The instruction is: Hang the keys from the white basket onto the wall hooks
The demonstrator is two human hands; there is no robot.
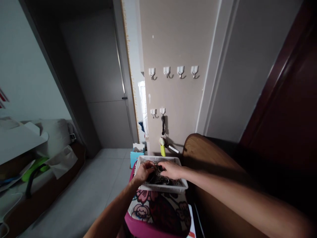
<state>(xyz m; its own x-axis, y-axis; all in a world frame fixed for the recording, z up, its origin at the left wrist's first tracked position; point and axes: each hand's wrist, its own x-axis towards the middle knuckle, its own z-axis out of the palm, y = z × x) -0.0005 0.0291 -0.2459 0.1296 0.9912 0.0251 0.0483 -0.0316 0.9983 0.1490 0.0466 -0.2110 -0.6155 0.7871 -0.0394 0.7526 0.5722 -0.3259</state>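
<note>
A white slotted plastic basket point(160, 189) sits on a stool with a flowered cushion point(160, 208). Both hands reach into it. My left hand point(143, 172) is curled over the left part of the basket, fingers closed on dark items I cannot make out. My right hand point(172, 169) lies over the middle of the basket, fingers bent down onto the same dark pile of keys or straps point(158, 180). On the wall above, a keychain with a yellow tag point(162, 145) hangs from one of the white hooks point(162, 111).
A row of several white hooks point(173, 71) is higher on the beige wall panel. A brown curved armrest point(205, 155) stands to the right of the stool. A small blue box point(137, 155) sits behind the basket. A cluttered bench point(37, 172) runs along the left; tiled floor point(99, 185) between.
</note>
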